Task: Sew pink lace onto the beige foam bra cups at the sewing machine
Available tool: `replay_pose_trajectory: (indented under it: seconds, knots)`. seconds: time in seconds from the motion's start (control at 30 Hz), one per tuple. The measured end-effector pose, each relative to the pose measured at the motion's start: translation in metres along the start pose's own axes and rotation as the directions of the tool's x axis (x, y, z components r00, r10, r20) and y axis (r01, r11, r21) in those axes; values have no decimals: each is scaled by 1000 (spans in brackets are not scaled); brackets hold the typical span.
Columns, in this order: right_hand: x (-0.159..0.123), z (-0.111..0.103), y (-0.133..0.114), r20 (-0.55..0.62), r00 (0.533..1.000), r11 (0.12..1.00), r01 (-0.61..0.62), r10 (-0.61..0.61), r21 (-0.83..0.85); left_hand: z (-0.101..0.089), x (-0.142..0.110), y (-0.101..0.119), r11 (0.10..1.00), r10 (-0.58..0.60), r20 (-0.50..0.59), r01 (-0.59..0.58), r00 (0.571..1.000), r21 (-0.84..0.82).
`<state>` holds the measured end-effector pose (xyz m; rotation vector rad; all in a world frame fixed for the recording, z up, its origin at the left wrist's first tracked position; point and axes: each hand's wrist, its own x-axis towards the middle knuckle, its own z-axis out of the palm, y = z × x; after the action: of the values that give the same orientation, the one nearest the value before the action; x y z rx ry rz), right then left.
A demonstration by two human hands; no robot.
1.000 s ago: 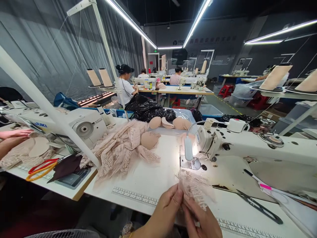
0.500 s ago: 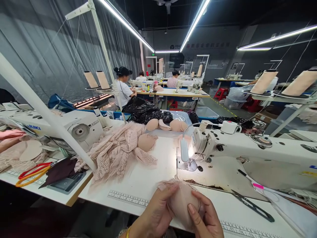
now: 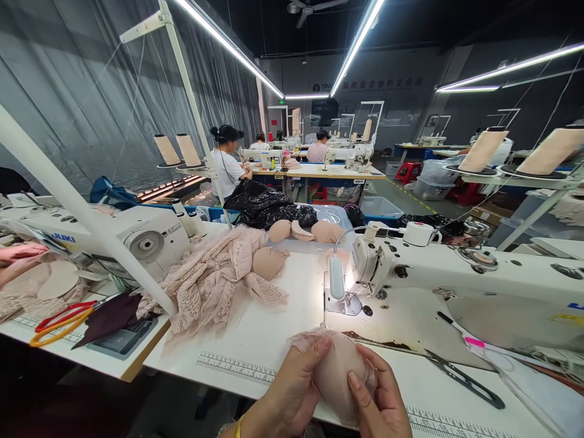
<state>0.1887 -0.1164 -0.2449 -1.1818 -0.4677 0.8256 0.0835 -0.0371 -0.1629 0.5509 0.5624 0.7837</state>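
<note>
Lace-edged beige cup [image 3: 338, 374] is pinched from both sides, left hand [image 3: 297, 378] and right hand [image 3: 382, 395] each clamped on it, near that lit-up sewing machine [image 3: 433, 264].

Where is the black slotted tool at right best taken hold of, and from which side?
Probably by the rounded end of the black slotted tool, coming from the near right with the right hand, once free of the beige cup: that end lies nearer the table's front edge, while the narrow end points away to the left.

Left hand [image 3: 292, 384] thumb extended, fingers curled; right hand [image 3: 384, 401] facing it, fingers bent; left fingertips seemingly hidden.
</note>
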Motion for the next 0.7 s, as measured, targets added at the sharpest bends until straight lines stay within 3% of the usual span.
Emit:
replay_pose_trajectory:
  seconds: [0.13,0.27,0.33,0.4,0.43,0.47,0.53,0.57,0.6,0.63,0.7]
  knots:
    - [2,-3,-2,48,999,1000,-9,10,-9,3,5,-1,994,-19,31,16,999,110]
    - [9,-17,-6,280,958,996,-36,56,-76,5,11,9,991,40,-5,-39,999,129]
    - [18,-31,-10,372,926,984,4,64,-178,7,12,25,980,35,93,-52,995,191]
    - [33,-45,-20,438,899,939,168,-21,-301,10,10,47,922,-85,314,-45,945,384]
    - [44,-51,-27,490,865,886,311,-113,-345,11,11,58,848,-186,429,-76,884,524]
    - [56,-55,-36,567,789,796,491,-235,-354,11,12,67,730,-294,528,-169,797,662]
    - [84,-56,-58,738,522,474,824,-426,-310,11,23,79,405,-436,654,-514,618,756]
    - [99,-53,-68,814,392,290,913,-429,-287,10,32,80,218,-469,694,-690,546,690]
    - [113,-48,-77,862,357,140,934,-361,-328,9,43,78,43,-485,724,-813,491,580]
    - [126,-43,-83,896,337,48,940,-289,-338,7,55,76,-106,-494,742,-879,453,466]
    - [147,-34,-88,925,306,-15,948,-225,-317,4,80,68,-278,-503,746,-899,436,339]
